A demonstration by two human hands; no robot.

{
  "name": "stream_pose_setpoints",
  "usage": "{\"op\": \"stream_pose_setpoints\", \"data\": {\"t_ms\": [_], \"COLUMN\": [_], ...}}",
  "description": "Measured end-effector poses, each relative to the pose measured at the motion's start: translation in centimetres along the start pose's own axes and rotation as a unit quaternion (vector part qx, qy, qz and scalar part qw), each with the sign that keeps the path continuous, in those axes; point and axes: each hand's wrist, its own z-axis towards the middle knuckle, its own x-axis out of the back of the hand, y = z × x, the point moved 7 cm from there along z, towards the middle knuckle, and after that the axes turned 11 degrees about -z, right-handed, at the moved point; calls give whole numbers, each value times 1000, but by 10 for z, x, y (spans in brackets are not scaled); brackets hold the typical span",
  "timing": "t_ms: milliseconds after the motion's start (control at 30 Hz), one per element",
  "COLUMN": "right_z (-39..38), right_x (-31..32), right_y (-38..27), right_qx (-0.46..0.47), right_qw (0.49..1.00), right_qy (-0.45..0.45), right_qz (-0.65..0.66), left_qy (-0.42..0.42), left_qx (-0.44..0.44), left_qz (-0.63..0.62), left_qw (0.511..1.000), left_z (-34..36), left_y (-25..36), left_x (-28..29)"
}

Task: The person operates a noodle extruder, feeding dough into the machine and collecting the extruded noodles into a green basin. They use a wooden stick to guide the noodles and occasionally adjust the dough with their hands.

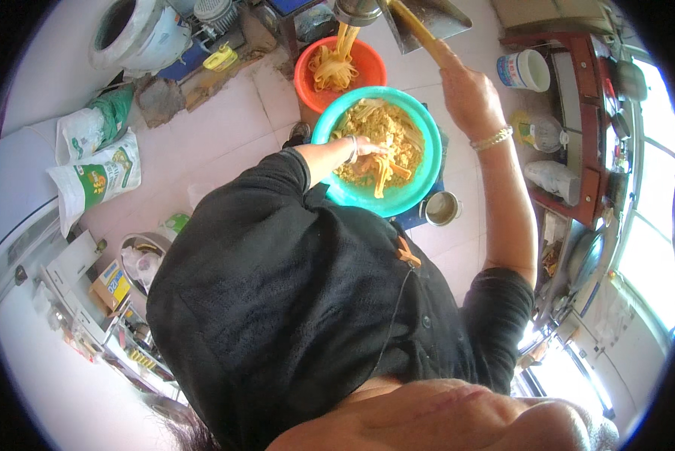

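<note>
My left hand (366,146) is in a teal basin (430,161) of crumbly yellow dough (398,134). Its fingers are closed round some thick orange-yellow dough strips (383,171), whose ends hang out below. My right hand (469,98) is raised at the upper right and wraps round a wooden stick (416,28). The stick slants up beside a metal hopper (446,19). From a round metal outlet (357,10), thick noodles (336,69) hang down and coil in a red basin (304,79) behind the teal one.
A small metal pot (442,208) stands right of the teal basin. Farther right, a white bucket (531,71) sits by a dark red cabinet (584,83). White and green sacks (101,177) lean at the left. A white drum-shaped machine (146,41) and a motor (216,10) stand far left.
</note>
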Motion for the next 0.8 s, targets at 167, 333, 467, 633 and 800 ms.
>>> {"op": "stream_pose_setpoints", "data": {"t_ms": [167,333,467,633,800], "right_z": [19,25,26,32,32], "right_x": [-8,-16,-18,-15,-18], "right_y": [-15,-11,-11,-13,-9], "right_qx": [31,13,7,3,8], "right_qw": [996,998,997,996,997], "right_qy": [-2,27,26,-4,6], "right_qz": [-79,-57,-70,-88,-73], "left_qy": [-69,-91,-65,91,171], "left_qx": [73,94,73,-90,-62], "left_qz": [-124,-187,-204,-125,-78], "left_qw": [987,974,974,984,980], "left_z": [-8,-8,-14,-13,-4], "left_y": [1,-6,-4,15,14], "left_x": [-17,-25,-35,-28,-20]}}
